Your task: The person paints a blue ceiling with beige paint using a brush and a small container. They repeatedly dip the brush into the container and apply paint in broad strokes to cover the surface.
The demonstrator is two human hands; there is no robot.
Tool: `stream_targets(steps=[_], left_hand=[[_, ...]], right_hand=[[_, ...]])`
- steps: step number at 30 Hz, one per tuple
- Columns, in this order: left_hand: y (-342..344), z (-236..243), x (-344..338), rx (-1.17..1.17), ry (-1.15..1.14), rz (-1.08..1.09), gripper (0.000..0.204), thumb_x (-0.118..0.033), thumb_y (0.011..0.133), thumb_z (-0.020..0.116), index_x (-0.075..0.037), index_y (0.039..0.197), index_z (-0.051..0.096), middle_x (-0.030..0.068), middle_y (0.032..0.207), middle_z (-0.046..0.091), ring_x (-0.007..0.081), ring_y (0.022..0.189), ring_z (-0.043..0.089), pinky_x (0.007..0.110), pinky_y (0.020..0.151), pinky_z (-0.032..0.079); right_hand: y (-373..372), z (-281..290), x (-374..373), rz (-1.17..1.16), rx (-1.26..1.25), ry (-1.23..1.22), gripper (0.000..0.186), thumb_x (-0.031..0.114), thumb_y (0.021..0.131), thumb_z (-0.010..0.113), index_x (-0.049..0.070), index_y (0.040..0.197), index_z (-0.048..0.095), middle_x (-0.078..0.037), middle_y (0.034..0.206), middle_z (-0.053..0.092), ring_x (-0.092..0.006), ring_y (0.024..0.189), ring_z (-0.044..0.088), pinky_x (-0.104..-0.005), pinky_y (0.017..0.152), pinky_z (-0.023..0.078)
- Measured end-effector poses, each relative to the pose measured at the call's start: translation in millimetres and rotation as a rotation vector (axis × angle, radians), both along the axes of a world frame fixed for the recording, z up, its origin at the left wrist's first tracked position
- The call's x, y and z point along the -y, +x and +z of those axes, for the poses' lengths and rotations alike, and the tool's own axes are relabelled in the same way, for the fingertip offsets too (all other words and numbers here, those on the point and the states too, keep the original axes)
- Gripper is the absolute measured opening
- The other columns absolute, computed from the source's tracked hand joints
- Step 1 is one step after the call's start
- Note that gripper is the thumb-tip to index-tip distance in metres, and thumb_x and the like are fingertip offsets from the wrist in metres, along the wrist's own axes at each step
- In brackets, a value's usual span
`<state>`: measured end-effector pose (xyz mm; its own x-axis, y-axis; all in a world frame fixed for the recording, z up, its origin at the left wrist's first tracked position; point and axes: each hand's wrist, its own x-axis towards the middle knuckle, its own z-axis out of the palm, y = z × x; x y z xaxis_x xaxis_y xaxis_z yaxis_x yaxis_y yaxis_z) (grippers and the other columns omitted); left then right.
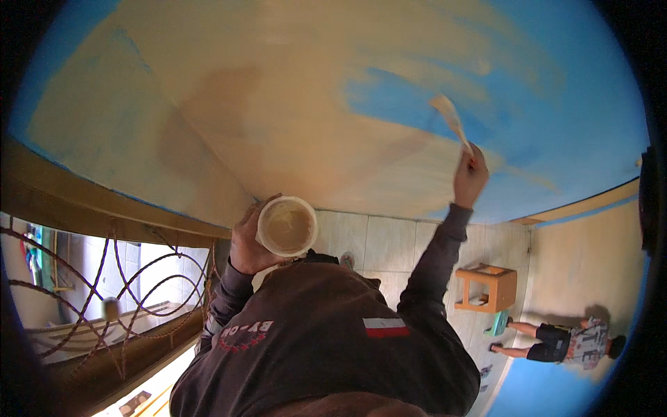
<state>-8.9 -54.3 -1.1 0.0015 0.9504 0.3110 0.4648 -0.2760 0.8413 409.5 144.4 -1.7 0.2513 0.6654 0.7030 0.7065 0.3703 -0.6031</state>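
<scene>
My left hand (246, 243) grips a round, pale plastic tub (287, 225) from its left side, and tan paint shows inside it. Up and to the right, my right hand (471, 179) is closed around the handle of a paintbrush (451, 118). The brush head, coated in tan, is at a blue patch of the wall (271, 125); whether it touches cannot be made out for certain. Tan paint covers much of this wall in streaks, while blue shows at its right side and far left edge. The tub is close to the wall's lower part.
A window grille of twisted, curved bars (125, 292) is at my left. On the tiled floor (389, 243) to the right stands a brown stool (495, 288), with a small green stool (499, 322) beside it. Another person (570, 344) is near the right wall, partly tan and blue.
</scene>
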Motion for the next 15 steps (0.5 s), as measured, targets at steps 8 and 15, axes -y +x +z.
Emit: stream_targets(steps=[8, 15], left_hand=[[5.2, -12.4, -11.9, -0.045, 0.088, -0.04, 0.086, -0.036, 0.056, 0.095, -0.003, 0.127, 0.06, 0.0142, 0.126, 0.064, 0.032, 0.115, 0.062, 0.043, 0.097, 0.052], [13.1, -14.7, -22.9, -0.077, 0.089, -0.051, 0.084, -0.039, 0.058, 0.094, -0.003, 0.126, 0.058, 0.015, 0.121, 0.064, 0.0324, 0.111, 0.063, 0.042, 0.094, 0.052]], right_hand=[[3.6, -4.3, 32.7, -0.426, 0.028, -0.008, 0.025, 0.018, 0.097, 0.057, -0.003, 0.106, 0.068, -0.022, 0.091, 0.069, -0.035, 0.075, 0.067, -0.0405, 0.065, 0.052], [-100.2, -27.4, 47.2, 0.022, -0.069, -0.057, 0.023, 0.012, 0.097, 0.059, -0.005, 0.111, 0.067, -0.015, 0.086, 0.068, -0.0193, 0.07, 0.061, -0.0304, 0.064, 0.05]])
